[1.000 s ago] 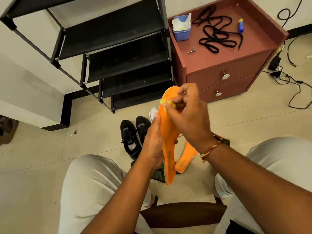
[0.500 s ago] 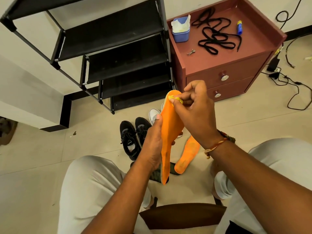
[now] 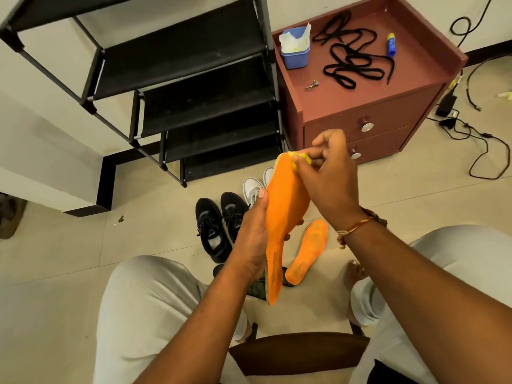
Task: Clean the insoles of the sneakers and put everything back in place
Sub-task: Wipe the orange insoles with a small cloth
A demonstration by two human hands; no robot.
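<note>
My left hand (image 3: 250, 236) grips an orange insole (image 3: 285, 206) by its left edge and holds it upright between my knees. With its fingers curled, my right hand (image 3: 327, 173) pinches a small yellow wipe (image 3: 300, 157) against the insole's top end. A second orange insole (image 3: 309, 252) lies flat on the floor just right of the held one. White sneakers (image 3: 253, 187) show partly behind the held insole. A pair of black sneakers (image 3: 216, 225) stands on the floor to the left.
A maroon bedside cabinet (image 3: 368, 106) carries black laces (image 3: 352, 58), a blue tub of wipes (image 3: 295, 49), a key and a small tube. A black shoe rack (image 3: 191, 87) stands left of it. Cables (image 3: 471, 131) trail on the floor at right. A brown chair seat (image 3: 299, 353) sits below me.
My right hand has moved the wipe up along the insole to its top end. The insole has turned slightly, showing more of its face.
</note>
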